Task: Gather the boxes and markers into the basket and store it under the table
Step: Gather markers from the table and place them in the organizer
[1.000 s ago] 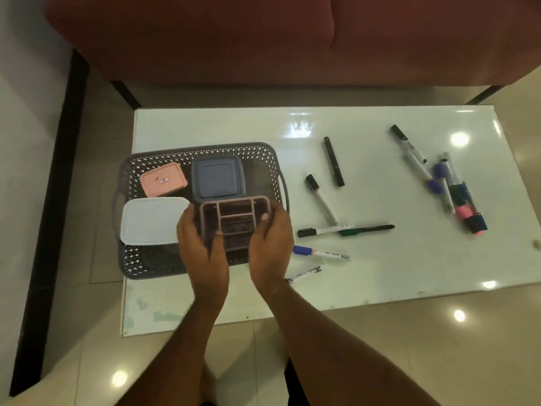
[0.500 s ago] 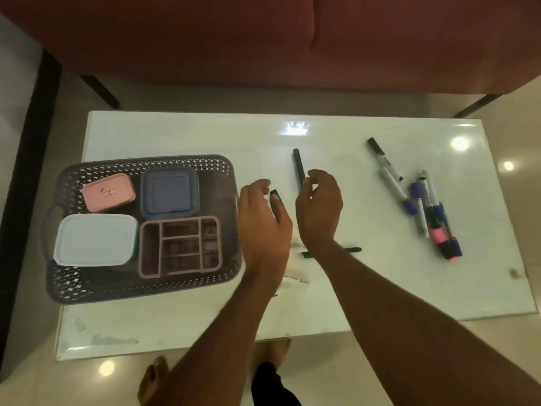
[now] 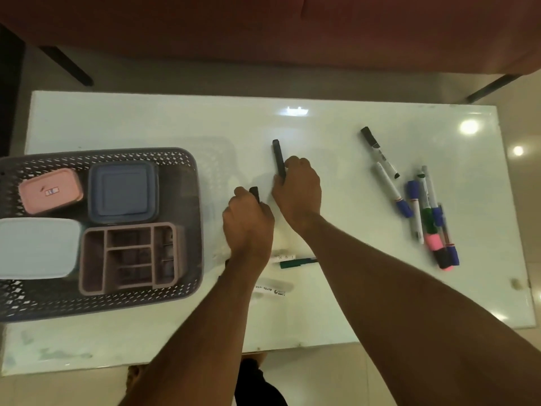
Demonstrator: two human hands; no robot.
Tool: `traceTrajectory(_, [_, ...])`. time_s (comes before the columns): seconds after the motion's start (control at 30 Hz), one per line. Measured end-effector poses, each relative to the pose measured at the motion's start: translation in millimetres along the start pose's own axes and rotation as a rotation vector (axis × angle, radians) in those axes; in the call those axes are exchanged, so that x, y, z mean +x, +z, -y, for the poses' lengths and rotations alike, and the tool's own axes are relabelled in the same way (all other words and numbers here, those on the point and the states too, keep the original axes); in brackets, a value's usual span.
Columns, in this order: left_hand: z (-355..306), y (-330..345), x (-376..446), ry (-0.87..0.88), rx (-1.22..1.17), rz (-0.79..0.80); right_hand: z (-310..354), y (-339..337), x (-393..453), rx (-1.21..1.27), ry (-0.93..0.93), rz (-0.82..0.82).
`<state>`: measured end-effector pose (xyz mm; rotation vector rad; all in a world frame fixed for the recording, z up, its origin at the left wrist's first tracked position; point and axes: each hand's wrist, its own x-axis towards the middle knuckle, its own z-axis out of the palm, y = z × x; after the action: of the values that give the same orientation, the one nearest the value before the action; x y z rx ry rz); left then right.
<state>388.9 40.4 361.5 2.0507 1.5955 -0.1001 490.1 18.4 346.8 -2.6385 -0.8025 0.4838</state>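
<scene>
Left hand [image 3: 248,221] closed on a black-capped marker [image 3: 254,193]; right hand [image 3: 297,186] pinching the black marker [image 3: 278,158] on the desk [image 3: 146,118]. Advise securing both grips before carrying to the basket [image 3: 187,291]

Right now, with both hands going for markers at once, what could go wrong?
The left hand closes on a black-capped marker while others lie hidden under both arms, so they may get knocked off the glass table. The basket overhangs the table's left edge and might tip.
</scene>
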Motion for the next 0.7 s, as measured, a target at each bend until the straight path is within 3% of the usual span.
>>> traceTrajectory(0.2, [-19.2,4.2,-11.0,0.089,-0.098,-0.023,-20.2,-17.9,-4.8,0.102,0.016,-0.050])
traceTrajectory(0.37, [-31.3,15.5,-28.3,0.363,-0.022,0.008,-65.9,-42.1,-6.4,0.021,0.071,-0.187])
traceTrajectory(0.5, [-27.8,22.6,-49.5,0.591,0.124,0.206,-111.1,-56.9,-13.1,-0.147,0.188,-0.287])
traceTrajectory(0.6, [-22.1,25.6,-56.0,0.626,0.233,0.419,-139.6,-62.6,-21.1,-0.269,0.255,-0.347])
traceTrajectory(0.7, [-12.9,30.0,-58.9,0.652,0.280,0.482,-153.6,-63.0,-23.0,-0.297,0.308,-0.347])
